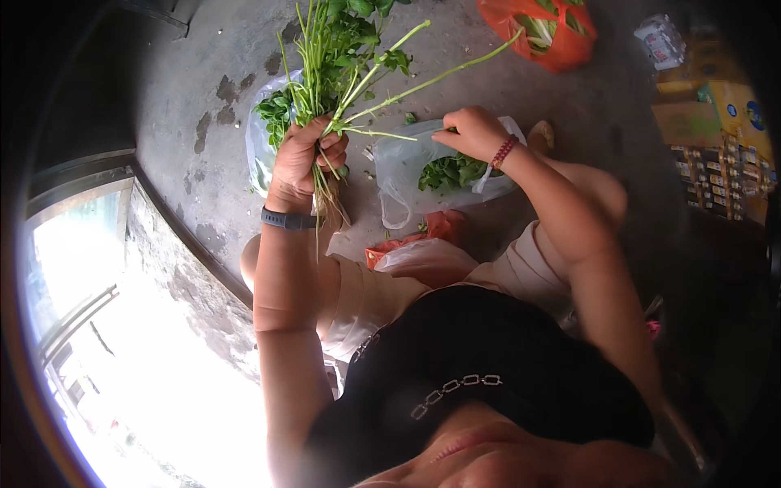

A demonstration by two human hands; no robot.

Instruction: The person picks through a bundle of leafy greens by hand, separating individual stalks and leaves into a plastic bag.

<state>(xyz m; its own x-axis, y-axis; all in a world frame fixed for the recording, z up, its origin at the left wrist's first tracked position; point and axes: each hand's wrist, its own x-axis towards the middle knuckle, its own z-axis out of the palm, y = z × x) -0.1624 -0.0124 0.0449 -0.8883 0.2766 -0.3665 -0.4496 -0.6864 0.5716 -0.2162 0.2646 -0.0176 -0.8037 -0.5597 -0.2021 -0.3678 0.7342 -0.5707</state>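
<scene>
My left hand (310,151) grips a bunch of long-stemmed leafy greens (314,67) near its base, with thin roots hanging below the fist. Several stems fan out to the right. My right hand (473,131) is raised over a translucent plastic bag (403,165) on the floor, its fingertips pinched on a small dark green bit. Picked green leaves (450,172) lie in that bag. Behind my left hand, another pale plastic bag (259,146) holds more leaves (274,116).
A red plastic bag (564,52) of leafy vegetables sits at the top right. Between my legs lie red and white bags (427,256). Cardboard boxes (689,122), small bottles (714,180) and a wrapped pack (661,44) stand at the far right. A low wall (189,268) runs along the left.
</scene>
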